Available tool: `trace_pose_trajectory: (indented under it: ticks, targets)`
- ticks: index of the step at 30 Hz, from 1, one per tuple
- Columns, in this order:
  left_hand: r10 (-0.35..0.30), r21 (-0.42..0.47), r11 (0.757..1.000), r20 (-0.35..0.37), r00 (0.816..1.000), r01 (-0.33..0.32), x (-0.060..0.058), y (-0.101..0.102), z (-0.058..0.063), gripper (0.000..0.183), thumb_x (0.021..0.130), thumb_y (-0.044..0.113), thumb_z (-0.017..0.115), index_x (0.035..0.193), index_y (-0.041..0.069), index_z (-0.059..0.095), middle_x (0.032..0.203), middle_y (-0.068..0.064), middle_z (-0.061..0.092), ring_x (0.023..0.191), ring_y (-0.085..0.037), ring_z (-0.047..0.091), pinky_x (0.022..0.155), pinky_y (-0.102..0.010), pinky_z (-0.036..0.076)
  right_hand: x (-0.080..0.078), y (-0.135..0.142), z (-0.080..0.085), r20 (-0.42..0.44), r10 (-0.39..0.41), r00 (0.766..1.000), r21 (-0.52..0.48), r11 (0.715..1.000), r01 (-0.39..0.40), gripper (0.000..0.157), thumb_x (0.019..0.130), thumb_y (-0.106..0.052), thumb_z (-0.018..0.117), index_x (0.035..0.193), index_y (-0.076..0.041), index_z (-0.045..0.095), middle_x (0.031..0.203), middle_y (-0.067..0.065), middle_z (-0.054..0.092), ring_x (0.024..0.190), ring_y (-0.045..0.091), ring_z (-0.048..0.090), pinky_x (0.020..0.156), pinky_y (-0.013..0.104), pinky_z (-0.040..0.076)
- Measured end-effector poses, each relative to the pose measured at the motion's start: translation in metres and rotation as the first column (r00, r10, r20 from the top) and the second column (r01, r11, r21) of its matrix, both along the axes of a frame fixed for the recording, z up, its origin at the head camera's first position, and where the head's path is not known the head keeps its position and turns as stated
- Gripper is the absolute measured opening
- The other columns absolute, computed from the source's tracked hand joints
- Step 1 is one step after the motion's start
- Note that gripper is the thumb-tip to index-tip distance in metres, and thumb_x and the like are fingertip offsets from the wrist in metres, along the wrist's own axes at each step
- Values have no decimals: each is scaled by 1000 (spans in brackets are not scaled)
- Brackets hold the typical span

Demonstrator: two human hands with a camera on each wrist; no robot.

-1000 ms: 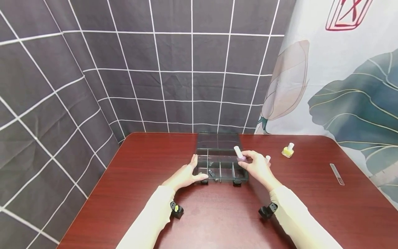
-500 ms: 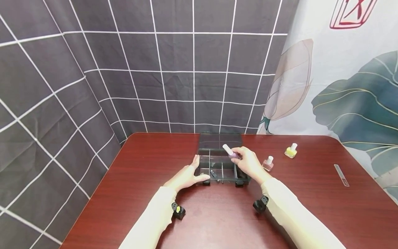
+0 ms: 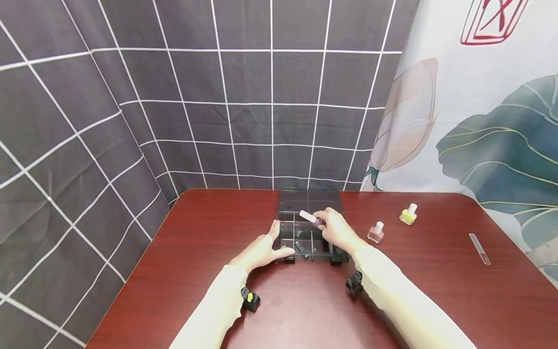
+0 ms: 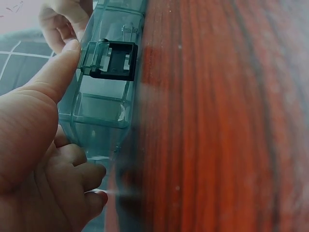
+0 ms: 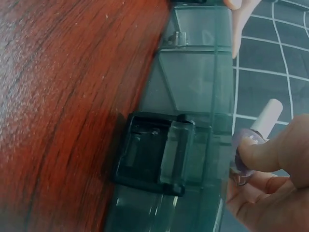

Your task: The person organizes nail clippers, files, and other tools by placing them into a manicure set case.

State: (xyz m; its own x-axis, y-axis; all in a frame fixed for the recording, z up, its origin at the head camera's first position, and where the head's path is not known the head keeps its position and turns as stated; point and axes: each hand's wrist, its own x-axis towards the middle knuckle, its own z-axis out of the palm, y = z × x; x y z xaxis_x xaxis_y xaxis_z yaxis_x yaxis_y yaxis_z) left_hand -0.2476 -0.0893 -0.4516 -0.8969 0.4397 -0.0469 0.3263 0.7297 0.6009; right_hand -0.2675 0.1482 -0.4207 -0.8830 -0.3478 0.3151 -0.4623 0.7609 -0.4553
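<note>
A transparent dark-green divided box stands on the table, its lid folded back toward the wall. My left hand grips the box's left front corner; in the left wrist view the thumb lies on the front rim and the fingers curl by the side wall. Over the box's back compartment, my right hand pinches a purple nail polish bottle with a white cap, tilted so that the cap points left. Small metallic-looking items lie in a front compartment; their kind is unclear.
Right of the box stand a pink nail polish bottle and, farther back, a yellow one. A flat narrow strip lies at the far right of the reddish wooden table. Two black latches, one being, sit on the box's front.
My right hand has carried the purple nail polish bottle left and slightly down over the box, and the bottle leans more. The pink bottle has come into full sight. My left hand stays put.
</note>
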Motion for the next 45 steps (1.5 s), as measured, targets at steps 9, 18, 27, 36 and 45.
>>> trace_pose_trajectory:
  ticks: [9,18,27,36,45]
  targets:
    - [5,17,1000,2,1000,-5,1,2,-2,101,81,59,61,149,3,13,153,-15,11,129,-29,36,103,-38,32,-4,0,-2,59,28,998,71,997,-32,25,73,13,56,89,-2,67,72,7,52,66,18,45,63,34,42]
    - [1,28,1000,6,1000,-2,3,3,-2,102,80,62,59,149,3,12,153,-14,10,129,-28,36,103,-38,33,-9,-1,-2,221,18,975,141,989,-51,39,69,15,48,95,-3,71,85,6,68,80,19,60,74,36,49]
    - [10,25,1000,13,1000,-11,2,3,-3,102,80,60,60,149,3,11,153,-13,10,130,-28,36,103,-38,32,-4,4,-5,169,6,986,70,997,-18,33,77,13,46,97,-1,69,79,6,59,72,20,48,65,33,41]
    - [13,22,1000,18,1000,-13,3,3,-1,101,80,58,62,149,3,12,153,-13,12,129,-29,37,103,-39,33,5,10,-7,73,-1,997,5,1000,1,22,82,9,55,99,2,67,87,10,61,79,24,58,72,39,48]
    - [3,6,1000,11,1000,-3,1,0,-1,101,81,58,61,149,4,10,154,-12,8,129,-29,38,103,-39,33,13,20,-2,41,-34,999,-55,998,36,20,83,2,62,103,1,65,88,8,60,80,23,58,73,38,48]
